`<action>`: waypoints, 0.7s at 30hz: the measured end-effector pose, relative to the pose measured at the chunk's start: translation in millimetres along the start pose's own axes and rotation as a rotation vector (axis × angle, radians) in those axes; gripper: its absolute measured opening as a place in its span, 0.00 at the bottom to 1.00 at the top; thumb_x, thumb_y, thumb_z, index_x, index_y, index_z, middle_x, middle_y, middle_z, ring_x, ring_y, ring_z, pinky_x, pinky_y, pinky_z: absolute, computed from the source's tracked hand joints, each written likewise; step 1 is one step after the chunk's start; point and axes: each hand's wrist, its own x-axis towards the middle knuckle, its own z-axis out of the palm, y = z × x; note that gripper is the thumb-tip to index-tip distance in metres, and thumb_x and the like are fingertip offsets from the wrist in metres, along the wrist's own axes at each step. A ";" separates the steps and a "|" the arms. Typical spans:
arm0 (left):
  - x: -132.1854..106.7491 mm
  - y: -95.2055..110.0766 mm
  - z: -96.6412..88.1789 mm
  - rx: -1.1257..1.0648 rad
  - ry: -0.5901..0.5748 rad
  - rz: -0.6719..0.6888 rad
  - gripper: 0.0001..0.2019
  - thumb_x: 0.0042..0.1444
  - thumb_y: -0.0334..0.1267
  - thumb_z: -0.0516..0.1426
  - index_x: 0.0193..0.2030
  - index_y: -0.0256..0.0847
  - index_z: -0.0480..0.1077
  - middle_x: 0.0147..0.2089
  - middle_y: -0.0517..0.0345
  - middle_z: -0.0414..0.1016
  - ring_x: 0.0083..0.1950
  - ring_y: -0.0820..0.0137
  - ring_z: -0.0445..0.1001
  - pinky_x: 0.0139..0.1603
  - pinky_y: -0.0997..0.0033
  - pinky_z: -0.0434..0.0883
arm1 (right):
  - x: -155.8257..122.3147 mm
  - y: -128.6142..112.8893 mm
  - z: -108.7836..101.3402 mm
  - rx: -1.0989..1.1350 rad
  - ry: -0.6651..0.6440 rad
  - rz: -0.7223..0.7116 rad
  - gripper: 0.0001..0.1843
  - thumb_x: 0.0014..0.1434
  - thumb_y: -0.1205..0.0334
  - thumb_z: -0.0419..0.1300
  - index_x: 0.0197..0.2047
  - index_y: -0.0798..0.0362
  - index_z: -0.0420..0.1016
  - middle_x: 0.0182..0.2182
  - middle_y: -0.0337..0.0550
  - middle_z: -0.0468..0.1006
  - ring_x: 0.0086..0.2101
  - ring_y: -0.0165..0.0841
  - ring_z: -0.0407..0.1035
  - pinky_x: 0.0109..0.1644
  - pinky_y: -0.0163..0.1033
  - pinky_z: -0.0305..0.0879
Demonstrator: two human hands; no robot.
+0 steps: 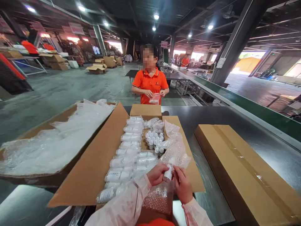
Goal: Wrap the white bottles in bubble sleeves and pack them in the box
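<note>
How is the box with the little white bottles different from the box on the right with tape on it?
The open box has flaps spread out; the taped box is shut.
White bottles show in the open box; the taped box hides its inside.
Both are brown cardboard.

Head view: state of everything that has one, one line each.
Left hand: closed on white bottle
Right hand: against bottle, grip unclear
White bottle: held, tilted
Middle carton: open
Right carton: shut, taped
Left carton: open, filled with clear wrap
Wrapped bottles: lying in rows
Bare bottles: upright
Clear bag: held by co-worker
Ceiling lights: lit
</note>
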 end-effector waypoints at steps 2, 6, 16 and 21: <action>-0.6 0.6 -4.8 -0.025 -0.029 0.049 0.07 0.36 0.29 0.61 0.26 0.33 0.70 0.27 0.55 0.72 0.28 0.73 0.68 0.31 0.74 0.65 | 1.5 -7.7 -0.1 0.030 -0.010 -0.076 0.18 0.61 0.68 0.51 0.52 0.47 0.72 0.39 0.48 0.77 0.40 0.37 0.73 0.44 0.42 0.73; -4.2 0.6 -15.0 -0.140 0.054 0.144 0.10 0.39 0.37 0.63 0.28 0.34 0.71 0.31 0.52 0.73 0.36 0.69 0.71 0.36 0.72 0.67 | 5.7 -18.9 -0.7 0.093 -0.071 -0.163 0.20 0.60 0.70 0.51 0.52 0.46 0.72 0.38 0.48 0.78 0.39 0.37 0.74 0.42 0.41 0.74; -10.8 4.1 -8.2 0.000 0.172 0.288 0.16 0.38 0.41 0.67 0.34 0.36 0.72 0.34 0.55 0.72 0.38 0.68 0.69 0.41 0.69 0.65 | 9.8 -33.2 23.5 0.199 -0.130 -0.305 0.22 0.60 0.73 0.51 0.53 0.44 0.71 0.36 0.47 0.77 0.37 0.36 0.73 0.37 0.39 0.74; -5.3 6.5 -18.0 -0.003 0.324 0.351 0.18 0.38 0.46 0.67 0.30 0.36 0.69 0.27 0.61 0.67 0.29 0.75 0.63 0.32 0.74 0.61 | 14.9 -35.5 28.2 0.204 -0.143 -0.268 0.22 0.59 0.73 0.51 0.53 0.46 0.72 0.35 0.48 0.76 0.35 0.36 0.73 0.35 0.39 0.74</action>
